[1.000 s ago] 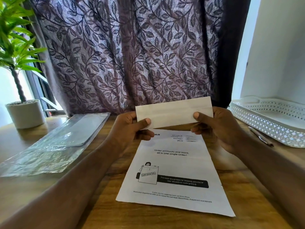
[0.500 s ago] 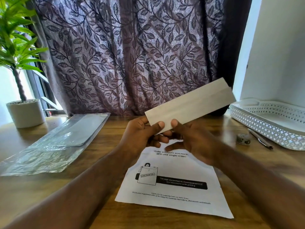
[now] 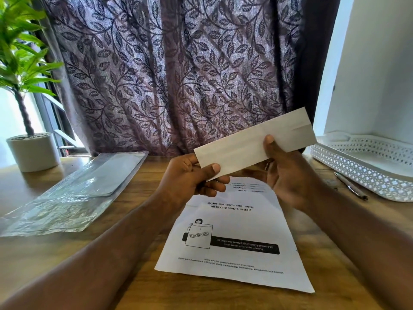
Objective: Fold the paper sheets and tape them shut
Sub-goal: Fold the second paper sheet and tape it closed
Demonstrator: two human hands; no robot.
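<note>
The left hand (image 3: 187, 177) is pinching the lower-left corner of the folded sheet (image 3: 245, 144), its thumb lying across the front and its curled fingers tucking in behind, while the right hand (image 3: 288, 173) is gripping the same strip near its middle, thumb pressing on the front face and fingers going behind it. The strip is hanging in the air above the table (image 3: 29, 251), tilting so that its right end is pointing toward 2 o'clock in front of the curtain (image 3: 169, 74). At 6 o'clock from the strip a printed sheet (image 3: 234, 231) is lying flat and unfolded on the wood. A clear sleeve (image 3: 73, 191) is lying at 9 o'clock from the hands, a potted plant (image 3: 33, 152) is standing out toward 10 o'clock, and at 3 o'clock a white tray (image 3: 357, 173) is sitting with a pen (image 3: 350, 186) just beside its near rim
</note>
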